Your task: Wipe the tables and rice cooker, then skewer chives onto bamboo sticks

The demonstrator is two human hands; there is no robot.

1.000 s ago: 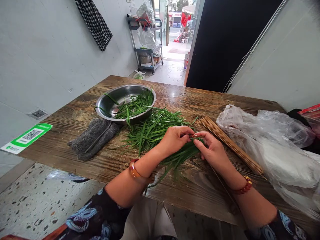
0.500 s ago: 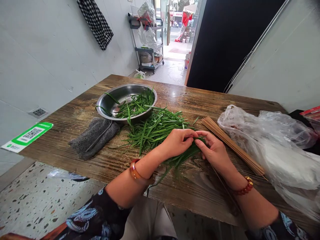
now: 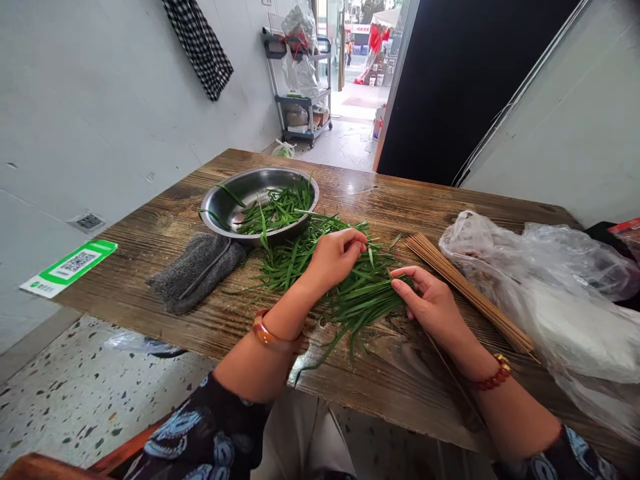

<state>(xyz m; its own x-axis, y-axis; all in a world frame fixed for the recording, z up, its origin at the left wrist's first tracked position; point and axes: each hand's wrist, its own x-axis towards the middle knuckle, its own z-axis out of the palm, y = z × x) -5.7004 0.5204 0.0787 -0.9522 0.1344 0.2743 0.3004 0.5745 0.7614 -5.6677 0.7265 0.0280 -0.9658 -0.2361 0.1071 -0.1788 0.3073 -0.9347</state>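
Note:
My right hand (image 3: 425, 297) is closed around a thin bamboo skewer (image 3: 453, 377), whose tip shows just past my fingertips. A bunch of long green garlic chives (image 3: 367, 303) hangs from the skewer at my thumb and spreads leftward over the table. My left hand (image 3: 337, 257) is apart from it, above the loose chive pile (image 3: 285, 267), with fingers curled and thumb pressed in. Whether a leaf is between those fingertips I cannot make out. Behind the pile, a steel basin (image 3: 213, 213) holds more chives.
Bamboo skewers (image 3: 470, 293) lie in a bundle right of my right hand, beside clear plastic bags (image 3: 560, 293). A grey mesh cloth (image 3: 195, 273) rests left of the pile on the wooden table (image 3: 175, 213). A green QR card (image 3: 70, 267) sits at the left edge.
My left hand has moved left and up, away from my right hand, where their fingertips met. My right hand stays near its place with the skewer. The view has shifted slightly.

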